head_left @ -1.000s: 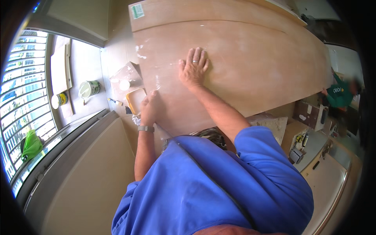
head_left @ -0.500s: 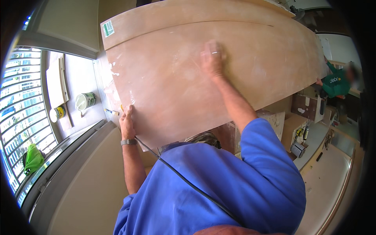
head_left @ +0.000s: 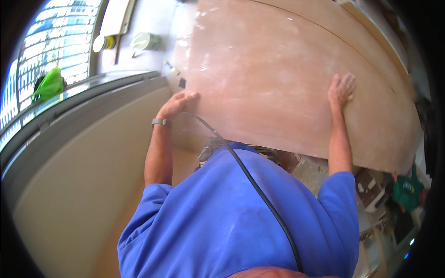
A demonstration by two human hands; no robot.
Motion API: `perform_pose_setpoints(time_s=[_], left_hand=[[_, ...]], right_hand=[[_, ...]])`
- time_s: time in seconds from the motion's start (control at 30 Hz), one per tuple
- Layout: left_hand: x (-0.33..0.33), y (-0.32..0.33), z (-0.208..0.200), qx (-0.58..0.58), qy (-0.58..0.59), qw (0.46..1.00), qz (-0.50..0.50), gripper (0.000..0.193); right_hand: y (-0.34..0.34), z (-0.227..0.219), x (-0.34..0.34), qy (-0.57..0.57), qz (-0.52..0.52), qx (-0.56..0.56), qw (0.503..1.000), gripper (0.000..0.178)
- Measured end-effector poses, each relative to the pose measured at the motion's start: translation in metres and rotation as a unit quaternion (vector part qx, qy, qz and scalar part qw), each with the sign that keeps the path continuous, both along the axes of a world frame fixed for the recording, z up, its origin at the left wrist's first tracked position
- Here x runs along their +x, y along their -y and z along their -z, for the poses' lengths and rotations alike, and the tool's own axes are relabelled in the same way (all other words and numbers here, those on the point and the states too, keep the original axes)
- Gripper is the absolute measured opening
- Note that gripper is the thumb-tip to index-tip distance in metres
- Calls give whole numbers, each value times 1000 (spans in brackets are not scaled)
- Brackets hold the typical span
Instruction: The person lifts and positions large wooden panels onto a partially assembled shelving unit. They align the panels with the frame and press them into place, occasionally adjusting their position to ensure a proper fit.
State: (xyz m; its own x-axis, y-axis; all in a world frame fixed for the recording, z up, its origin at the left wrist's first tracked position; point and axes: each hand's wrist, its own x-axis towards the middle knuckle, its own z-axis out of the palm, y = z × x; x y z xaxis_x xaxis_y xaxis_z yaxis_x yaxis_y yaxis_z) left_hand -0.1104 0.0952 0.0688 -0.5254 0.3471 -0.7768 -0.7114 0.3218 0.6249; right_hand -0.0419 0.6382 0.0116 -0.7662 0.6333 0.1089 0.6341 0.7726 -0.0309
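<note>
A large pinkish-tan wooden panel (head_left: 259, 88), smeared with pale dust and white flecks, stretches out in front of me. At its near left edge my left hand (head_left: 177, 104) is closed on the rim, thumb on top and the other fingers mostly hidden. My right hand (head_left: 342, 91) lies on the panel's surface toward the right, fingers stretched out, holding nothing. Just beyond the left hand are a small dark square piece (head_left: 182, 83) and a paintbrush (head_left: 171, 67) with a pale handle.
A black cable (head_left: 259, 190) runs over my blue shirt. A pale bucket (head_left: 146, 41) and a yellow-banded can (head_left: 104, 43) stand by the barred window, near a green bag (head_left: 50, 85). A person in green (head_left: 409, 191) is at the panel's far right end.
My right hand has slid to the right across the panel. The view has swung, so the window side and panel sit differently. My left hand stays at the panel's left edge.
</note>
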Motion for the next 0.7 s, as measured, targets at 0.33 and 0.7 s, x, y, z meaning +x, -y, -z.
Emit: perform_pose_setpoints(time_s=[0.33, 0.7], left_hand=[[79, 65, 47, 55, 51, 969, -236, 50], [135, 66, 73, 245, 53, 778, -576, 44]], right_hand=[[28, 4, -13, -6, -21, 35, 999, 68], [83, -29, -43, 0, -16, 18, 1000, 69]])
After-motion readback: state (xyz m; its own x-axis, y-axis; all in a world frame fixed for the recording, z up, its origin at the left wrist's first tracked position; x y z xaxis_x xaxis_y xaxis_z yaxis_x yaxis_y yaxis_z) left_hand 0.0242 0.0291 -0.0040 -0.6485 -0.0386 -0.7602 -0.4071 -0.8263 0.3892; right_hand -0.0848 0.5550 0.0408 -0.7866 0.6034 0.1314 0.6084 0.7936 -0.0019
